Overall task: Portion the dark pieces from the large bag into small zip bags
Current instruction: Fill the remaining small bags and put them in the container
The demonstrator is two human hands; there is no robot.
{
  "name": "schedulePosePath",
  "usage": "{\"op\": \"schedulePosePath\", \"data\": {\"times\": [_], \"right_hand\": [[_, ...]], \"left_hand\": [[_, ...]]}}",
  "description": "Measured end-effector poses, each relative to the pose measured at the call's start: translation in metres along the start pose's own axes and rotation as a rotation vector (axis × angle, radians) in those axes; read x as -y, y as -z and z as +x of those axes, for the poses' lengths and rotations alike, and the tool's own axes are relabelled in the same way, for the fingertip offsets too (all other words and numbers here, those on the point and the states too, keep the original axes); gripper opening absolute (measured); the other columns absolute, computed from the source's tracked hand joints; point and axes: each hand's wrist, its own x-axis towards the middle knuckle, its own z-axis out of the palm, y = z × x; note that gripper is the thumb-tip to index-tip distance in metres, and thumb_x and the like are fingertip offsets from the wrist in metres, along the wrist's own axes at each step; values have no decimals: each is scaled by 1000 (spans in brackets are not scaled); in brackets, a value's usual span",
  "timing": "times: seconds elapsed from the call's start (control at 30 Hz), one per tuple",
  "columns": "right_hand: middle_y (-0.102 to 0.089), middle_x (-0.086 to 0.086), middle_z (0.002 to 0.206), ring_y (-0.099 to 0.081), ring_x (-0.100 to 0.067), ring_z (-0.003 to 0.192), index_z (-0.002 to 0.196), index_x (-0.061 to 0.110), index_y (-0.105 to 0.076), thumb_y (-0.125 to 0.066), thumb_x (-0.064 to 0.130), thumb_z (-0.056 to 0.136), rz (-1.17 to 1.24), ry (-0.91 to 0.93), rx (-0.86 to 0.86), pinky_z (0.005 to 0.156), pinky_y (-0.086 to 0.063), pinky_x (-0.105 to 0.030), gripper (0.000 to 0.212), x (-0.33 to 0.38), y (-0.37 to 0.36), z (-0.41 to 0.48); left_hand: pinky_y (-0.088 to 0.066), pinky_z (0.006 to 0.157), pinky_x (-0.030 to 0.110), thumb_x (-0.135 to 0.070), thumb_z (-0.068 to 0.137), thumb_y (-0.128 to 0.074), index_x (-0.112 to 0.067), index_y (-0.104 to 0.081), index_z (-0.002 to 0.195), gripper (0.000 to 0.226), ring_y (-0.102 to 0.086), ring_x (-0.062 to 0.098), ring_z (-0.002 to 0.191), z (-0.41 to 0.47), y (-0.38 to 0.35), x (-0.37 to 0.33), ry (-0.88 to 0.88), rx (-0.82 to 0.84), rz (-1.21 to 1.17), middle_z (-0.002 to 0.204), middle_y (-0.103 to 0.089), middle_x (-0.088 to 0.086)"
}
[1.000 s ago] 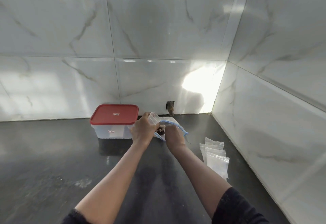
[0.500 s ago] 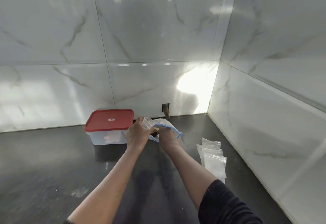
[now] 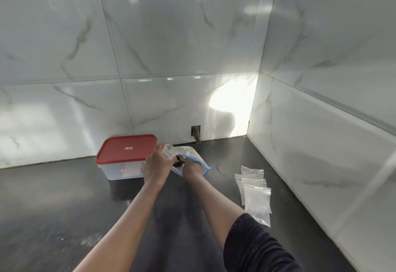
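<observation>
Near the back edge of the counter (image 3: 64, 207), just right of a red-lidded container (image 3: 126, 154), the left hand (image 3: 156, 164) grips a small zip bag (image 3: 168, 151), fingers curled round it so its mouth stands open. The right hand (image 3: 191, 169) reaches down at the mouth of the large bag (image 3: 192, 154), which lies flat on the counter with its blue zip edge toward the right. Its fingers are hidden behind the back of the hand, so it cannot be told whether they pinch anything. The dark pieces (image 3: 179, 163) show between the two hands, just below the small bag's mouth and right beside the right hand. Portioning looks early: the stack of small zip bags (image 3: 255, 190) near the counter's right edge appears unfilled, so most filling and sealing remains.
</observation>
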Motion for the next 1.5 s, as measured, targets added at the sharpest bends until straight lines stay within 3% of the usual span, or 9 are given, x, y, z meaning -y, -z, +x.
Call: {"op": "schedulePosePath", "data": {"times": [0.17, 0.63, 0.97, 1.07, 1.13, 1.2, 1.3, 1.4, 1.5], "right_hand": [[-43, -13, 144, -40, -25, 134, 140, 2, -39, -33, 9, 102, 59, -28, -3, 109, -31, -29, 40, 6, -3, -3], [-51, -16, 135, -47, -29, 127, 133, 0, -47, -36, 6, 99, 57, 62, -9, 104, -37, -32, 36, 9, -13, -10], [-49, -15, 138, -47, -28, 128, 135, 1, -46, -33, 17, 102, 218, -28, 86, 103, -37, -31, 38, 16, -19, -14], [-62, -8, 110, -57, -15, 89, 134, 1, -48, -34, 14, 101, 487, -83, 176, 76, -46, -21, 38, 14, -23, -12], [-51, 2, 75, -44, -7, 60, 131, 2, -51, -33, 13, 100, 705, -221, 154, 48, -40, -13, 38, 15, -26, -7], [-47, 0, 66, -41, -7, 51, 123, 3, -56, -30, 10, 98, 850, -338, 98, 34, -32, -15, 37, 17, -26, -6], [-48, -1, 65, -41, -9, 49, 118, 5, -57, -28, 7, 97, 925, -375, 86, 34, -32, -16, 36, 15, -24, -5], [-47, 0, 64, -41, -8, 50, 92, 9, -54, -30, 9, 98, 975, -372, 119, 33, -35, -15, 25, 18, -19, -11], [-49, -1, 47, -44, -7, 33, 72, 9, -47, -30, 13, 98, 938, -397, 122, 28, -30, -15, 31, 21, -19, -9]], "left_hand": [[-43, 86, 40, -31, 79, -67, -22, -56, 117, 40, -58, 32, 106, 3, 4, 3, 16, -20, -11, 107, -67, 8], [-43, 87, 42, -33, 79, -68, -19, -56, 115, 41, -57, 34, 104, 5, 6, 6, 47, -38, -31, 105, -66, 10], [-43, 86, 44, -31, 80, -68, -15, -56, 119, 44, -57, 36, 105, 8, 12, 13, 48, -43, -38, 106, -66, 13], [-42, 87, 44, -31, 80, -69, -15, -56, 119, 44, -56, 36, 105, 8, 12, 14, 41, -39, -23, 107, -66, 13], [-43, 87, 44, -32, 80, -69, -16, -56, 118, 43, -57, 35, 104, 8, 11, 14, 36, -37, -10, 107, -66, 12], [-43, 87, 44, -32, 81, -68, -16, -55, 117, 41, -57, 35, 103, 7, 9, 15, 33, -31, 3, 105, -66, 11], [-44, 87, 44, -30, 81, -67, -16, -55, 116, 39, -57, 34, 102, 4, 6, 13, 18, -25, 16, 104, -66, 11], [-45, 87, 44, -30, 80, -67, -16, -56, 115, 39, -58, 34, 101, 3, 4, 13, 14, -12, -1, 103, -67, 10], [-46, 87, 44, -30, 79, -69, -17, -58, 114, 39, -58, 34, 101, 3, 4, 14, 21, -10, -42, 103, -67, 10]]}}
